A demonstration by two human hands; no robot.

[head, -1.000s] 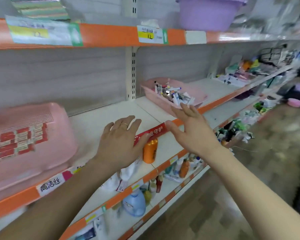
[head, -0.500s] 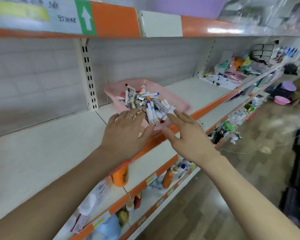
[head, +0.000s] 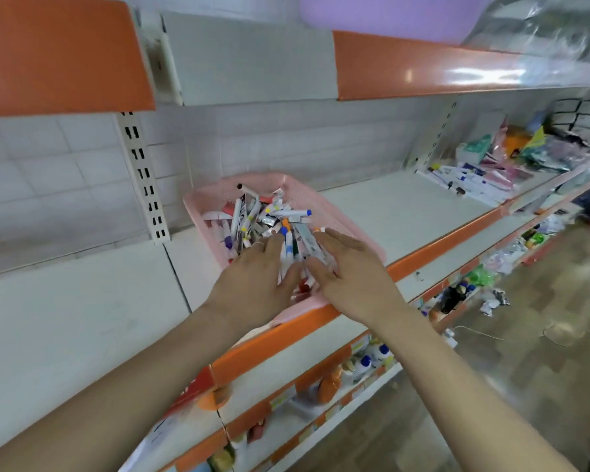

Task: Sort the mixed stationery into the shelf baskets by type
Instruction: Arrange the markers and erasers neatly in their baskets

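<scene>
Both hands seemingly on pens

Bare shelf flanks basket; upright left.

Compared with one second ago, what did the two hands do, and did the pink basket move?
Both hands went forward from the orange edge of the shelf. The left hand and the right hand now lie over the markers in the pink basket, fingertips touching them. Nothing is taken hold of yet. The basket stayed in place and both hands stayed open.
</scene>
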